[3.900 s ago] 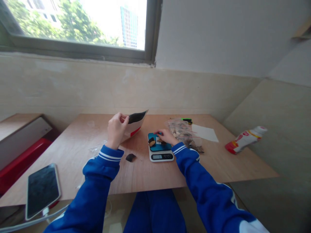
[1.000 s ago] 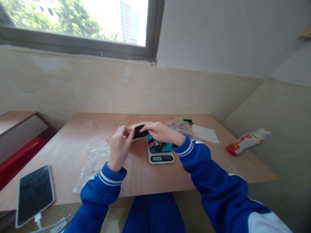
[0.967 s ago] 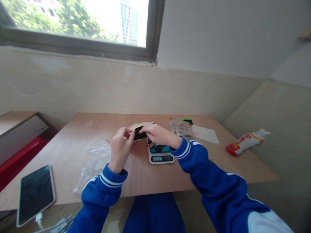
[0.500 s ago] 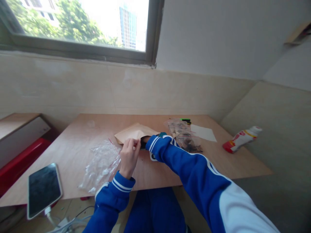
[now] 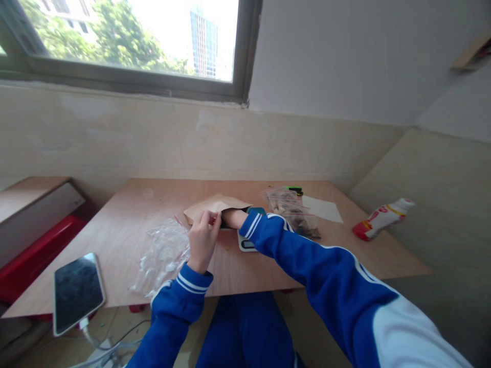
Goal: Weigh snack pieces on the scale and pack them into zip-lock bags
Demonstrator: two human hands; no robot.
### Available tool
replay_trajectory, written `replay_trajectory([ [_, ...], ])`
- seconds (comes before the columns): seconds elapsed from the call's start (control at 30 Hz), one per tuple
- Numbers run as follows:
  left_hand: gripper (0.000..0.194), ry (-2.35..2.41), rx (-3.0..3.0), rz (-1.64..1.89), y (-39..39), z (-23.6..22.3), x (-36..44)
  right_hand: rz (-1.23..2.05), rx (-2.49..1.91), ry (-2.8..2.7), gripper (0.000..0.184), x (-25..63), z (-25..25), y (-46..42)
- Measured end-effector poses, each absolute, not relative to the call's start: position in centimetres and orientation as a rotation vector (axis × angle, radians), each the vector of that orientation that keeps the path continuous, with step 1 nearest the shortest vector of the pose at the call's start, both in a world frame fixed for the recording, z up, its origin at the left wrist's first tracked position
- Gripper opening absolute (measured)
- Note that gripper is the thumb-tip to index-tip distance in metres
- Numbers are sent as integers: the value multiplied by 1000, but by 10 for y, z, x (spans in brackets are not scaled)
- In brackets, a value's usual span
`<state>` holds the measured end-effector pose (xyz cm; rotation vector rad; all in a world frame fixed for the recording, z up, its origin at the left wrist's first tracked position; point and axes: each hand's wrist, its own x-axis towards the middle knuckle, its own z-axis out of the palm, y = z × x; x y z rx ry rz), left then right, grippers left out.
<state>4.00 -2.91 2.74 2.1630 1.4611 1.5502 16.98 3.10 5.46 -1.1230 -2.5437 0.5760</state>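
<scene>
A brown paper pouch (image 5: 210, 206) lies on the wooden table (image 5: 268, 266) with its mouth toward me. My left hand (image 5: 202, 240) pinches the pouch's near edge. My right hand (image 5: 232, 218) reaches into the pouch mouth, so only the wrist shows and its fingers are hidden. Just right of the pouch sits a small white kitchen scale (image 5: 248, 244) with a blue top, mostly covered by my right sleeve.
Crumpled clear plastic bags (image 5: 163, 253) lie left of my left hand. Filled zip bags (image 5: 291, 214), a green marker (image 5: 294, 190) and white paper (image 5: 322, 209) sit at right. A phone (image 5: 77, 291) on a cable rests at the table's left corner. A bottle (image 5: 381, 218) lies off to the right.
The pouch went from being held upright by my left hand to lying flat on the table. My right hand left the scale and went inside the pouch.
</scene>
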Motion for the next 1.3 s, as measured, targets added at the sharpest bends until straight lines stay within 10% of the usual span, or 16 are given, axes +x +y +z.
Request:
replay_trajectory([
  [0.4,19,1484,2067,1598,-18,51,16,669,-1102,-2212,30,258,123,-39],
  [0.87,15,1551,1890,1683,-21,52,-15,459,-1670,-2036,23,333,-11,27],
  [1.3,17,1509,1922,1642,-25,51,-5,607,-1293,-1885,26,308,96,-14],
])
